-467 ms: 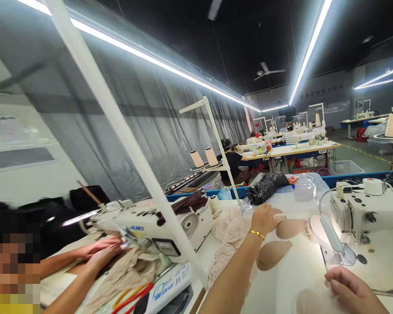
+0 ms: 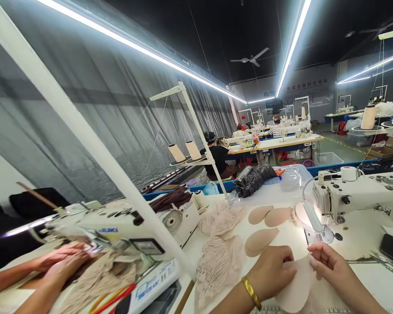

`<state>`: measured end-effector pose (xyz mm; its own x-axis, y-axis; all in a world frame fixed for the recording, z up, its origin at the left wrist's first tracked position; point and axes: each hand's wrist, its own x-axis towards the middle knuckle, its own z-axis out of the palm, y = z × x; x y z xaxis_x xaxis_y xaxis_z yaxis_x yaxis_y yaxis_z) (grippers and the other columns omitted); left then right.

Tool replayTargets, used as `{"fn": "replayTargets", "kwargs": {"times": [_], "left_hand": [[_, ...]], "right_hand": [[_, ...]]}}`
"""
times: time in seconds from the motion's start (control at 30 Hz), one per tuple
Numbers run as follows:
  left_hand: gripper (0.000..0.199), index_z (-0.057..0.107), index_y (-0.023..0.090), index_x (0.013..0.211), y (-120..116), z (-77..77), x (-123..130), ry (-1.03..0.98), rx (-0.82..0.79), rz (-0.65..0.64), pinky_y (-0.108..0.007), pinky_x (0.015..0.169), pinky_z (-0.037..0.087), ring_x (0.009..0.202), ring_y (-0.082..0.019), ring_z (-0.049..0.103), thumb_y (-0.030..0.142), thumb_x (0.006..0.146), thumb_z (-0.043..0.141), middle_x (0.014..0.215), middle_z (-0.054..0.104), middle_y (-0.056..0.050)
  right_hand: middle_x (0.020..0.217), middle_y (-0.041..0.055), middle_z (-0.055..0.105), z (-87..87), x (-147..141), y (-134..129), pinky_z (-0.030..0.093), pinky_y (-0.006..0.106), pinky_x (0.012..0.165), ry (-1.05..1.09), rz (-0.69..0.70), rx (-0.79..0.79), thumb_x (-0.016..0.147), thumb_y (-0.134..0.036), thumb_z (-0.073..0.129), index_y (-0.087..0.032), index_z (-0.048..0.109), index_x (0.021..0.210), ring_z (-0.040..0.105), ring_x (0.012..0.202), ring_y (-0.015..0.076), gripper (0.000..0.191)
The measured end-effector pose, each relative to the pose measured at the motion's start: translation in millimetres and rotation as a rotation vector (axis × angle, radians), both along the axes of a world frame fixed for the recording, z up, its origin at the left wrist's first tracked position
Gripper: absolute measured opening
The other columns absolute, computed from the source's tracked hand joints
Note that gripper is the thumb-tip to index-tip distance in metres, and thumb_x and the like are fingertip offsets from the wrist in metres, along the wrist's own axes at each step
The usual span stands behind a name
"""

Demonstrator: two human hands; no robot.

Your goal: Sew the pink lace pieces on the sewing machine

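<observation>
A thin beige teardrop-shaped pad, like a bra cup insert [image 2: 296,290], is held between my two hands close to the table's front. My left hand [image 2: 276,268], with a gold bracelet on the wrist, has its thumb and curled fingers closed on the pad's upper left side. At the pad's upper right edge my right hand [image 2: 333,268] pinches with thumb and fingers. Several similar beige pads [image 2: 261,242] lie on the white table beyond my left hand. Gathered beige lace fabric [image 2: 218,266] is spread left of them.
A white sewing machine [image 2: 353,200] stands at right, its small lamp [image 2: 313,218] lit. Scissors-like metal tools [image 2: 387,264] lie far right. A black plastic-wrapped bundle [image 2: 255,179] rests behind. At left, a co-worker's hands [image 2: 66,257] work at another machine [image 2: 108,231], beyond a slanted white pole [image 2: 95,148].
My left hand has come back from the pads toward the front and now grips a pad, with my right hand at its edge. The view has swung right.
</observation>
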<state>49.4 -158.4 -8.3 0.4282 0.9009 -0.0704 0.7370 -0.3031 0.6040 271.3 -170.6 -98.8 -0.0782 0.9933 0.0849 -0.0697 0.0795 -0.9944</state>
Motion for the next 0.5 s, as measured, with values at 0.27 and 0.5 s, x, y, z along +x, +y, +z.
{"fn": "replayTargets", "kwargs": {"times": [0.27,0.5], "left_hand": [[0.036,0.062,0.022,0.087,36,10.8,3,-0.141,-0.196,-0.350,-0.026,0.071,0.048,0.081,-0.017,0.061,0.047,0.075,0.086,0.087,0.065,0.004],[0.022,0.046,0.022,0.077,32,22.2,-5,-0.032,0.280,-0.208,-0.034,0.079,0.042,0.082,-0.020,0.054,0.016,0.091,0.061,0.079,0.054,-0.001]], "right_hand": [[0.091,0.0029,0.075,28.7,7,-18,0.058,0.036,0.080,-0.243,-0.102,0.235,0.095,-0.063,0.073,-0.030,0.076,0.115,0.069,0.085,0.0238,0.038],[0.103,0.0080,0.080,36.6,13,-6,0.059,0.044,0.081,-0.693,-0.268,0.787,0.110,-0.029,0.055,-0.034,0.067,0.136,0.070,0.082,0.0266,0.029]]}}
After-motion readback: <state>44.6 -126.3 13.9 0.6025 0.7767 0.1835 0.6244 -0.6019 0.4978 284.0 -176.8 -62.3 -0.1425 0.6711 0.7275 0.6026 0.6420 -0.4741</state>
